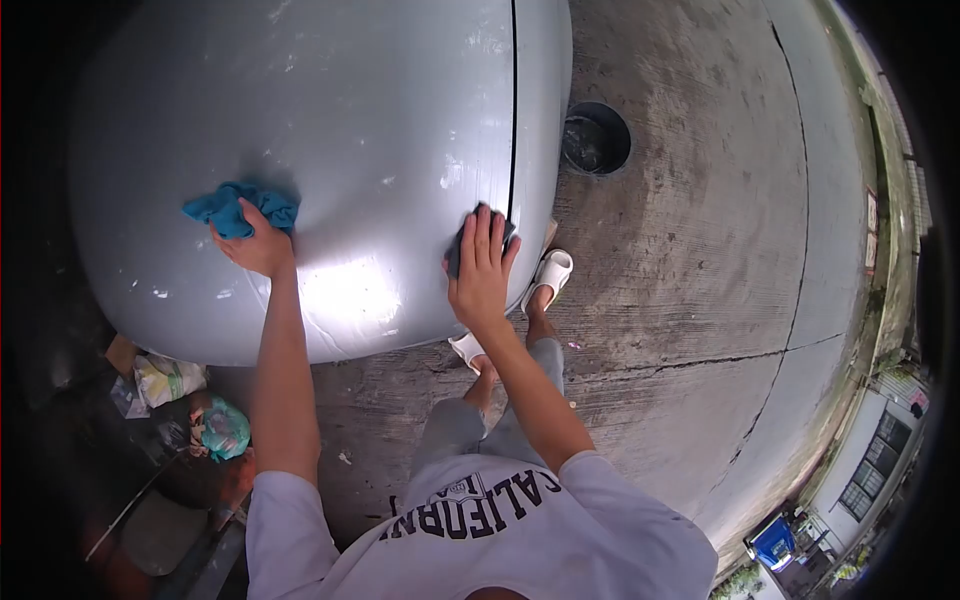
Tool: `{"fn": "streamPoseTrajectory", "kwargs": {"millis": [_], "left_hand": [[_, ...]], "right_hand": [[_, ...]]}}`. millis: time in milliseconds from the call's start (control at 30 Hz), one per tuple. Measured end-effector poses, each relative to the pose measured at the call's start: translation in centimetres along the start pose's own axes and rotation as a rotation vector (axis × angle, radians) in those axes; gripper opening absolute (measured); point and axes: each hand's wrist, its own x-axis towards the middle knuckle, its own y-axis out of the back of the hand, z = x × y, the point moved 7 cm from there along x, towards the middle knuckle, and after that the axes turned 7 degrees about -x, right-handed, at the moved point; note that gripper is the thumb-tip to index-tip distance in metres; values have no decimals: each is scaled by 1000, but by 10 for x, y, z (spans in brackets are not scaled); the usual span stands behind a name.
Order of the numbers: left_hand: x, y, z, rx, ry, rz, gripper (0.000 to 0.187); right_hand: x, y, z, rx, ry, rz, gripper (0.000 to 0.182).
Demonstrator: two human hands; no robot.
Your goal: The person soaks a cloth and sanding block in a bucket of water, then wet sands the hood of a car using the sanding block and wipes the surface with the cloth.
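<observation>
A bunched blue cloth (pixel 235 208) is gripped in my left hand (pixel 258 243), resting on the silver car body panel (pixel 330 120). Farther right, my right hand (pixel 482 275) lies over a dark grey cloth or sponge (pixel 459 250), pressing it on the panel beside a dark seam. Its fingers extend forward across the dark piece, which shows on both sides of them. Most of that piece is hidden under the palm, so its exact kind cannot be made out. Streaks and a bright reflection show on the panel between my hands.
A dark bucket (pixel 596 138) with liquid in it stands on the concrete floor (pixel 680 250) right of the car. White slip-on shoes (pixel 552 275) are by the panel's lower edge. Bagged items (pixel 220 430) and a white sack (pixel 165 380) lie at lower left.
</observation>
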Motion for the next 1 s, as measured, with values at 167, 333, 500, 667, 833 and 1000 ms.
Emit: {"fn": "streamPoseTrajectory", "kwargs": {"millis": [167,333,500,667,833,1000], "left_hand": [[4,-4,-8,39,14,54,57],[-1,2,-1,34,-108,66,57],[-3,4,6,20,-59,87,56],[-5,4,8,9,-76,68,63],[-2,6,9,-6,-37,48,73],[-3,8,10,-39,-40,49,72]], "right_hand": [[4,-5,7,-55,92,-66,81],[207,42,-13,-133,187,328,62],[-65,-38,-66,-137,409,-263,80],[102,18,-55,-91,447,-44,69],[197,9,-76,-103,419,161,63],[-111,-53,-63,-105,354,-349,75]]}}
